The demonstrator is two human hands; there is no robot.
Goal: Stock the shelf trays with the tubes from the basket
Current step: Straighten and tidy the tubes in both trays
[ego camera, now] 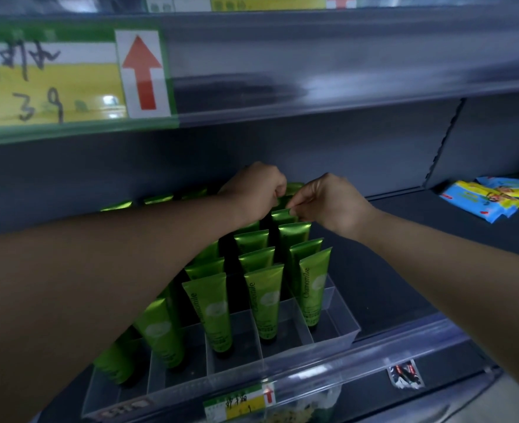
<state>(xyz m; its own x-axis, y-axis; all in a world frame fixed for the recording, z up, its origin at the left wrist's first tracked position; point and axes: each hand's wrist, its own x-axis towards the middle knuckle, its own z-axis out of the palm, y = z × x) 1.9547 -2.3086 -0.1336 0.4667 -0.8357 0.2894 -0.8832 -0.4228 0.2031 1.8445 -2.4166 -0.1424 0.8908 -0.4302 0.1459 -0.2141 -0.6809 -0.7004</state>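
Both hands are at the far end of the clear divided tray [337, 338], which sits on the dark shelf [389, 270]. The left hand [256, 190] has its fingers curled tight around the flat crimped top of one of the rear tubes [283, 215]. The right hand [328, 203] pinches a crimped top between thumb and forefinger just beside it. Whether the two hands hold the same tube cannot be told, since the knuckles cover the spot.

The green tubes [264, 300] stand cap-down in rows in the tray's lanes, leaning back, and the lanes look largely filled from the back towards the front. The left forearm hides part of the left lanes. The basket is not in view.

The step in hand seems to be seating or straightening a tube at the back of a lane. Next, the tube probably needs its cap settled on the tray floor and its top lined up with its neighbours. The fingers would then have to let go without tipping the row forward.

Some blue and yellow packets [490, 199] lie further right on the shelf.
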